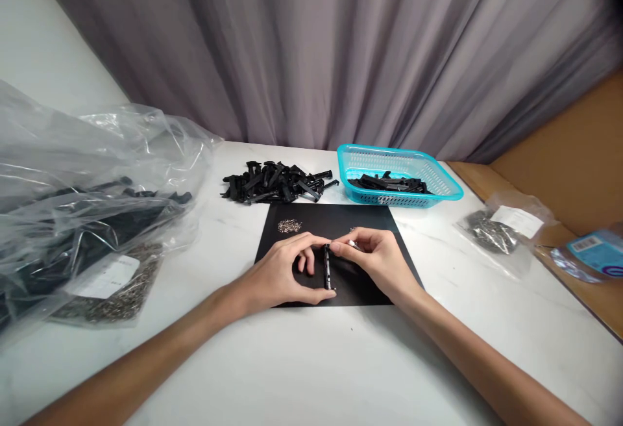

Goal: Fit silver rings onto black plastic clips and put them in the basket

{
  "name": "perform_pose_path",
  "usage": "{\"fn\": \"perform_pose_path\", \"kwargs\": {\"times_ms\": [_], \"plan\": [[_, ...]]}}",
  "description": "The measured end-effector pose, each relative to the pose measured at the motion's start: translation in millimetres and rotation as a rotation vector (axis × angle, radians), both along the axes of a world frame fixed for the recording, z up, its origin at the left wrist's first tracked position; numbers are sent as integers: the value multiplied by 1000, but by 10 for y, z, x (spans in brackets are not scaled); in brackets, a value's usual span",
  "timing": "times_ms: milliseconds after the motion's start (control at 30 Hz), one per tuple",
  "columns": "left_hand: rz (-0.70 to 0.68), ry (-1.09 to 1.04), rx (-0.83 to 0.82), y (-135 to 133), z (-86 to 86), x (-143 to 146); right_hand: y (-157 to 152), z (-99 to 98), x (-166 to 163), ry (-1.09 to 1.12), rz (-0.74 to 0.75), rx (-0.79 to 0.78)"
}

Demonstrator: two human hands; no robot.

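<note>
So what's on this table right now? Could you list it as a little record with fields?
Left hand: grips a slim black plastic piece, held upright over the black mat
Right hand: fingertips pinch at the piece's top end
On mat: small heap of tiny metal bits
Behind mat: pile of black parts
Blue basket: more black parts inside
Left side: big clear plastic bag

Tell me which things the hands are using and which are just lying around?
In use: left hand, right hand, black clip, black mat, small metal springs.
Lying about: pile of black clips, turquoise basket, big plastic bag, small packet.
</note>
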State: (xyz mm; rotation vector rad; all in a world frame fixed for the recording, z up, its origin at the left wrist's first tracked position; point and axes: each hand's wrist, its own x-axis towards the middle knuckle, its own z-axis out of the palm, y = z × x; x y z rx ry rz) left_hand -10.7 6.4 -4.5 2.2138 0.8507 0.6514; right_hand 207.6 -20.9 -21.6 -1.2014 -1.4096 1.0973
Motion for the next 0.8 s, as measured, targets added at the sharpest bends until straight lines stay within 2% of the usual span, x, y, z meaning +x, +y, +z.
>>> {"fn": "perform_pose_path", "kwargs": {"times_ms": [233, 600, 800], "plan": [[-39, 114, -61, 5, 29, -21, -2, -10, 37, -15, 32, -40], [-84, 49, -108, 40, -2, -5, 19, 59, 32, 46, 69, -156], [-86, 82, -72, 26, 52, 0, 26, 66, 29, -19, 81, -120]]}}
